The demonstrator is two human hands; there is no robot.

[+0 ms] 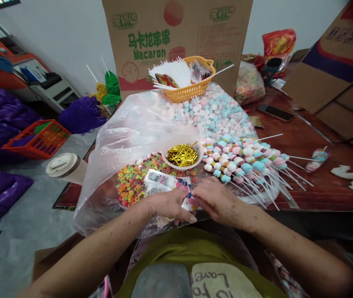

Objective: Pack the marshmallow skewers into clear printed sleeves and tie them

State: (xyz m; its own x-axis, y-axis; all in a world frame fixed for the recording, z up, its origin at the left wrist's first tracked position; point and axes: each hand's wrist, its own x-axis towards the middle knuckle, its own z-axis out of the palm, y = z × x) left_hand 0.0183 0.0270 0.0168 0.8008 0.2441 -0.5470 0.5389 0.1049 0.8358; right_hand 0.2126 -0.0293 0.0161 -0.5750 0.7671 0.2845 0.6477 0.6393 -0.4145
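My left hand (172,205) and my right hand (215,199) meet at the table's front edge. Between them is a small printed wrapper (189,203), white with pink and blue dots, pinched by the fingers of both. Just beyond lie flat printed wrappers (160,179) on a heap of coloured ring candies (129,182). A white bowl (201,152) of gold twist ties (181,155) stands behind them. Right of my hands, marshmallow skewers (247,159) are piled with their white sticks pointing toward me and to the right.
A large clear plastic bag (102,157) spreads under the candies, with loose marshmallows (216,107) at the back. An orange basket (189,91) of white sticks stands before a tall carton (151,25). A lidded cup (63,165) is left; a phone (276,112) lies right.
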